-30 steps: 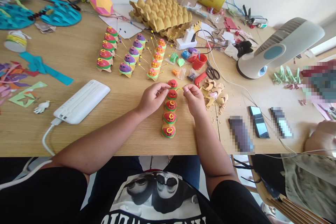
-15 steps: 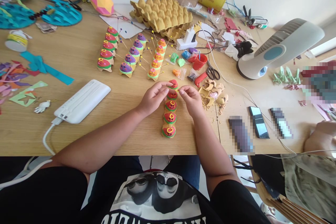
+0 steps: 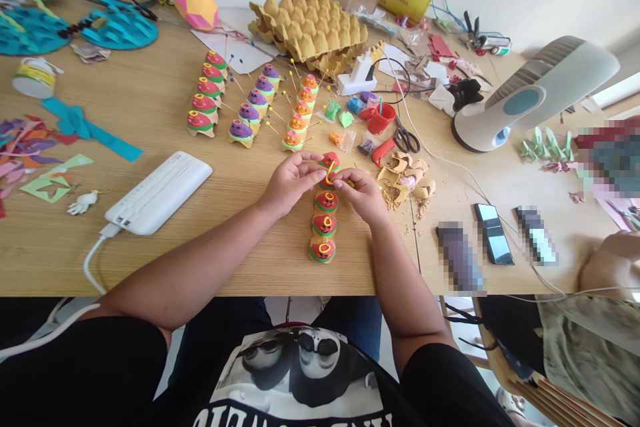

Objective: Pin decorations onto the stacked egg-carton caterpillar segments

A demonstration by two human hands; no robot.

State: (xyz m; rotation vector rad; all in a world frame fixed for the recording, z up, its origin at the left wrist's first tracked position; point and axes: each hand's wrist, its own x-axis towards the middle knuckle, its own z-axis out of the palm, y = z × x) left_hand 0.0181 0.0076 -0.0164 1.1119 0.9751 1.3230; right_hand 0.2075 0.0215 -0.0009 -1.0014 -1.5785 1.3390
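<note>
In front of me on the table stands a caterpillar-like row of red-and-green clay-covered egg-carton bumps (image 3: 323,225), the nearer ones bearing small yellow rings. A thin, bent yellow clay strip (image 3: 331,172) lies over the second bump from the far end. My right hand (image 3: 364,193) pinches the strip's right end between thumb and fingers. On the other side, my left hand (image 3: 293,181) is beside the bump, thumb tip close to the strip, thumb and forefinger apart. Whether that thumb touches the strip is hard to see.
Beyond my hands stand finished-looking red (image 3: 204,95), purple (image 3: 254,103) and orange (image 3: 300,112) rows with pins around. Right of them are clay packets, a red cup (image 3: 381,118), scissors (image 3: 406,139) and carton scraps (image 3: 404,180). A white power bank (image 3: 159,193) lies left; phones and a fan (image 3: 530,93) right.
The yellow strip now shows bent over the second bump. My left thumb and forefinger have parted, and my right hand has shifted slightly down and closer.
</note>
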